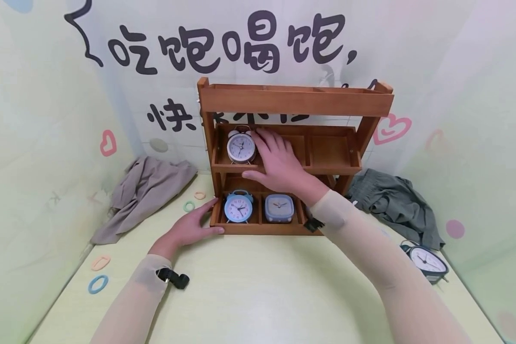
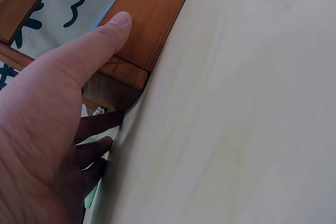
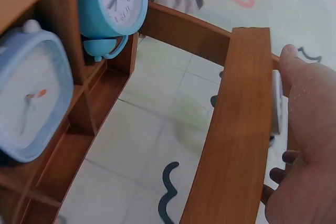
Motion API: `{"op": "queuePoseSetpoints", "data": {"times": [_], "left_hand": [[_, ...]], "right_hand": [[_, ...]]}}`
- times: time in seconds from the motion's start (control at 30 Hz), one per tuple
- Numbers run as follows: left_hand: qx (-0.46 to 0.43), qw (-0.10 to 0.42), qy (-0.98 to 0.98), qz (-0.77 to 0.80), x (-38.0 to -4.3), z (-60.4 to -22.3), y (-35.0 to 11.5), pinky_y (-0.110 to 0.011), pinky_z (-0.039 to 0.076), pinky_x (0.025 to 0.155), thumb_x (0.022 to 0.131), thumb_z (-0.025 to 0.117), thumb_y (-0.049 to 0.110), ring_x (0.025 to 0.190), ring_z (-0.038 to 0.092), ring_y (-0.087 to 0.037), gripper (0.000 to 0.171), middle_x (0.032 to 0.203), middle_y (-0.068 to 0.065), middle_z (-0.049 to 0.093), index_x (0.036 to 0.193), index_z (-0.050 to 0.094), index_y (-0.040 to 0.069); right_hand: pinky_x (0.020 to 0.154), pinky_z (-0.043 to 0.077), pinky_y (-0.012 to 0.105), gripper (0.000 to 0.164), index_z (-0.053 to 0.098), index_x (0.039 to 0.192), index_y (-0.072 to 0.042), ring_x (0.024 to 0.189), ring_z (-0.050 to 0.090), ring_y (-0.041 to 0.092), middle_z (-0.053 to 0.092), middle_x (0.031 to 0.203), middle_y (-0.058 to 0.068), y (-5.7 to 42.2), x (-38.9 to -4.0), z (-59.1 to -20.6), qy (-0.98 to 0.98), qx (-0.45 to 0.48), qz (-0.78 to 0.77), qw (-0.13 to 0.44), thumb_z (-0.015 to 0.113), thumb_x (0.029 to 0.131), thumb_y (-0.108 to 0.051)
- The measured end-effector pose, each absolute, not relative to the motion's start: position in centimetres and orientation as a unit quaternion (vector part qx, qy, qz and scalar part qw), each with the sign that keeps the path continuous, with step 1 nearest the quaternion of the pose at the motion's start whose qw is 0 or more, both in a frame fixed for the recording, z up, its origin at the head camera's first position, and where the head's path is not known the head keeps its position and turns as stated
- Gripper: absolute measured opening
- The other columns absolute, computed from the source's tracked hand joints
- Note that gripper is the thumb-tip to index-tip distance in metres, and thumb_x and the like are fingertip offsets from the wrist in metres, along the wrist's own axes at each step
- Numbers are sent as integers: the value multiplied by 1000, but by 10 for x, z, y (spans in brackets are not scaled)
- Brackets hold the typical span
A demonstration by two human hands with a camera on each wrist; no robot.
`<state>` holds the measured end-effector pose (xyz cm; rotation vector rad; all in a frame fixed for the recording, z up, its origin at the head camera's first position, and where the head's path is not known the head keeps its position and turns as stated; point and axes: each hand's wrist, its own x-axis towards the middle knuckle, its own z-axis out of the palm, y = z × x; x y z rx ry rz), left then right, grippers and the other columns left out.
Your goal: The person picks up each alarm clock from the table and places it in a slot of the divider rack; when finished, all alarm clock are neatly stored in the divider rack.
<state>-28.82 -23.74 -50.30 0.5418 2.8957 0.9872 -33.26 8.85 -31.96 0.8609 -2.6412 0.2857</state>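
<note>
A white twin-bell alarm clock (image 1: 241, 147) stands upright at the left of the middle tier of a wooden shelf (image 1: 292, 101). My right hand (image 1: 279, 160) reaches over that tier, index finger at the clock's right side and thumb stretched in front of the ledge. Whether it touches the clock is hard to tell. With thumb on the front board and fingers along the side, my left hand (image 1: 188, 228) holds the shelf's lower left corner. In the bottom tier sit a blue twin-bell clock (image 1: 238, 208) and a square blue-grey clock (image 1: 279, 209) in neighbouring compartments.
A dark alarm clock (image 1: 427, 262) lies tilted at the table's right. Crumpled cloths, one grey-brown (image 1: 150, 191) and one dark green-grey (image 1: 395, 205), flank the shelf. Small rings, including a blue ring (image 1: 98, 284), lie at the left. Fabric walls surround the table (image 1: 258, 286).
</note>
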Motion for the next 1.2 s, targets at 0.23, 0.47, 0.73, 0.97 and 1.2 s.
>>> {"op": "queuePoseSetpoints", "data": {"times": [0.23, 0.47, 0.73, 0.97, 1.2], "left_hand": [[168, 17, 934, 316, -287, -504, -240, -72, 36, 124, 87, 80, 80, 159, 42, -48, 113, 175, -16, 42, 178, 28, 39], [169, 14, 933, 317, -287, -504, -241, -73, 36, 124, 87, 81, 79, 158, 42, -49, 113, 175, -17, 42, 178, 28, 39], [169, 17, 932, 319, -288, -506, -239, -73, 35, 124, 87, 81, 79, 159, 41, -49, 113, 176, -17, 42, 178, 27, 40], [169, 14, 934, 314, -291, -506, -239, -73, 36, 124, 86, 79, 83, 159, 41, -48, 114, 176, -16, 42, 178, 27, 41], [166, 18, 934, 316, -290, -505, -239, -73, 36, 124, 86, 80, 82, 159, 41, -49, 114, 176, -17, 42, 178, 27, 40]], "right_hand": [[134, 17, 67, 112, 14, 180, -14, 167, 16, 40, 17, 183, 14, 143, -301, -338, -922, 310, 140, 185, 73, 101, -67], [133, 17, 69, 115, 20, 178, -9, 165, 18, 43, 22, 179, 20, 198, -272, -367, -923, 295, 141, 203, 87, 95, -53], [132, 20, 69, 111, 32, 174, -3, 166, 19, 46, 29, 177, 22, 251, -246, -400, -916, 298, 152, 224, 94, 91, -43], [119, 33, 76, 109, 39, 172, -5, 158, 31, 50, 35, 174, 24, 291, -228, -420, -910, 305, 178, 216, 100, 84, -29], [111, 37, 79, 109, 36, 172, -5, 149, 37, 56, 40, 165, 30, 337, -215, -433, -939, 256, 195, 126, 98, 88, -35]]}}
